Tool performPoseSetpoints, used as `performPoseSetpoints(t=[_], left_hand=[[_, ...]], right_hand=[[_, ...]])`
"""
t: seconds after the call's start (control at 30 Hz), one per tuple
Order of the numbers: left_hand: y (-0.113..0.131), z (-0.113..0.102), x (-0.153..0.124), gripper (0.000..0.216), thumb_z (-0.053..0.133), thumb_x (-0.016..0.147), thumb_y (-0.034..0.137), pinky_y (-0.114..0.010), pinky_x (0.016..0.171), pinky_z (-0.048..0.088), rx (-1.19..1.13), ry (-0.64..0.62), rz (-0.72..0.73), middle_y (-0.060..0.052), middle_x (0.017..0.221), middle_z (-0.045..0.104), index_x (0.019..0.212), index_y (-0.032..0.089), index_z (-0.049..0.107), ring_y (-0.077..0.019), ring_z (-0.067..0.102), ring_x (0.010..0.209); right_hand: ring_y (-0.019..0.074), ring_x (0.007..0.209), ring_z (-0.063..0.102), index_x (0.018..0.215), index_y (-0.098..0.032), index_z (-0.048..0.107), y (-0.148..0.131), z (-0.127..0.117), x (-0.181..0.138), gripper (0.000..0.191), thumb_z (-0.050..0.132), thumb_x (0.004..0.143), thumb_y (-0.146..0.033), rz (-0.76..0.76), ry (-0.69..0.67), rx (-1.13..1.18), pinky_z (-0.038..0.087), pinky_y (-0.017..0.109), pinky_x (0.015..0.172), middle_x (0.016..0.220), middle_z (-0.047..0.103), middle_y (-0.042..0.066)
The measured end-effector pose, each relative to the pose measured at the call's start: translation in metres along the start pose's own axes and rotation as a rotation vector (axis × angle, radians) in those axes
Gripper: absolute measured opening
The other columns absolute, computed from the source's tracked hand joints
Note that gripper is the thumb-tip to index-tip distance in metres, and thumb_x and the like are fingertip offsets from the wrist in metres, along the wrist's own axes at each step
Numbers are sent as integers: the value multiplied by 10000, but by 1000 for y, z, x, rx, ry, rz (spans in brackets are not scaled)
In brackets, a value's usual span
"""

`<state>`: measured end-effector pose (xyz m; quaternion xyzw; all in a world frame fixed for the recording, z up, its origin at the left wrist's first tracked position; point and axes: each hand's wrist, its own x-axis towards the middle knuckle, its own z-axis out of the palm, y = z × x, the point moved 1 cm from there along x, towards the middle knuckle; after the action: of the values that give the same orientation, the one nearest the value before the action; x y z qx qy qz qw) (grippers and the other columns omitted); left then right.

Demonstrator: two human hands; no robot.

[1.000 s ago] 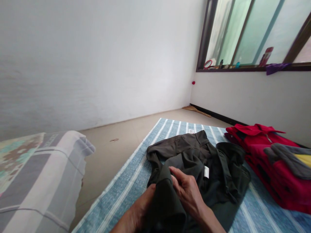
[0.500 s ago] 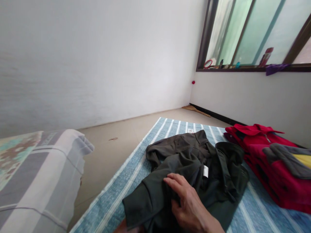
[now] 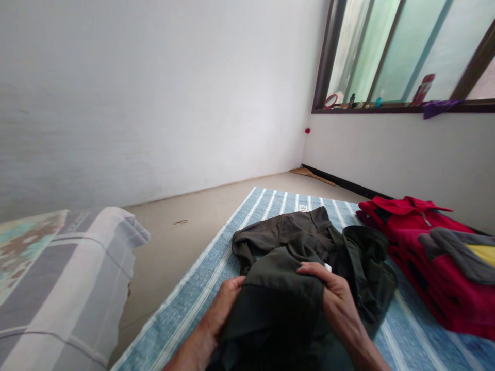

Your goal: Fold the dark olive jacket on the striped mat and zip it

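A dark olive garment (image 3: 297,242) lies crumpled on a blue striped mat (image 3: 204,288). My left hand (image 3: 224,304) grips the left edge of a folded part of it. My right hand (image 3: 332,293) grips the right edge of the same fold, fingers curled over the top. Between both hands the fold (image 3: 274,309) is lifted a little above the remainder of the garment. A small white label is partly hidden behind my right hand.
A stack of folded red clothes (image 3: 433,257) with a grey and yellow piece (image 3: 460,250) on top sits at the right by the wall. A folded grey and white blanket (image 3: 65,288) lies at the left. The window sill (image 3: 386,105) holds small items.
My left hand has come back into view and taken the fold's left edge. My right hand shifted right from pressing on the cloth to gripping the fold's right edge, and the fold was raised.
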<state>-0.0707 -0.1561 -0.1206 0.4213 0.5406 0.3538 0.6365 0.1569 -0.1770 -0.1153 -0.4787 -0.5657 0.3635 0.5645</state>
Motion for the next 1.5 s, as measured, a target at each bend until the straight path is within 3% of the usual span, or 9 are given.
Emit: performPoseSetpoints(t=[0.17,0.33,0.47,0.57,0.7,0.8,0.93,1.13,1.5], left_hand=[[28,-25,28,298,720,583,415,-246,547,403,-33,190,166,27,551,595,681,155,614,-151,570,547],[104,-20,53,244,667,620,361,-228,535,387,96,451,568,22,564,584,682,131,615,-122,527,524],[172,-3,28,276,567,808,349,-240,698,431,447,827,1145,-9,763,651,873,93,649,-132,591,712],[176,-9,16,290,509,875,349,-253,832,407,737,1004,1257,-37,950,674,999,119,635,-154,603,876],[110,-46,38,132,577,779,253,-239,705,440,1002,697,903,-17,784,695,871,198,655,-182,643,731],[45,-72,54,174,646,648,215,-276,696,446,1296,267,341,-26,784,691,821,231,650,-253,646,812],[7,-77,47,337,541,773,366,-345,835,440,1243,262,440,-120,1031,640,1042,177,617,-283,600,976],[14,-30,22,261,599,756,415,-358,901,390,1058,302,716,-100,1031,634,926,224,654,-292,550,1010],[-20,53,-4,337,671,681,404,-236,440,273,805,-218,216,7,438,538,450,206,526,-134,456,420]], right_hand=[[284,1069,572,822,-190,730,4,-27,2,202,645,678,-303,212,81,115,433,359,922,1099,667,78],[194,709,643,884,-177,711,-3,-10,31,261,684,640,-265,350,152,393,488,250,576,818,710,45],[235,948,636,891,-204,712,-43,-9,49,198,672,705,-258,2,290,360,514,331,788,1033,692,61],[232,1112,566,960,-250,708,-57,-14,37,202,580,806,-226,-285,175,111,421,391,980,1161,644,42],[183,1101,572,1084,-269,660,-17,-6,2,360,445,840,-117,-301,-194,-170,420,344,985,1140,652,33],[185,1097,572,1038,-260,672,24,4,-21,421,434,760,-52,-205,-386,-390,410,334,993,1078,671,31],[190,1135,547,1018,-245,672,43,3,-32,349,451,795,-93,-160,-383,-486,373,335,1028,1084,667,39],[177,994,605,1001,-225,670,29,-11,-17,311,384,883,-198,-106,-198,-518,470,268,857,1077,639,70],[198,819,631,958,-175,708,49,-43,20,312,465,822,-316,43,173,-295,477,298,751,885,694,57]])
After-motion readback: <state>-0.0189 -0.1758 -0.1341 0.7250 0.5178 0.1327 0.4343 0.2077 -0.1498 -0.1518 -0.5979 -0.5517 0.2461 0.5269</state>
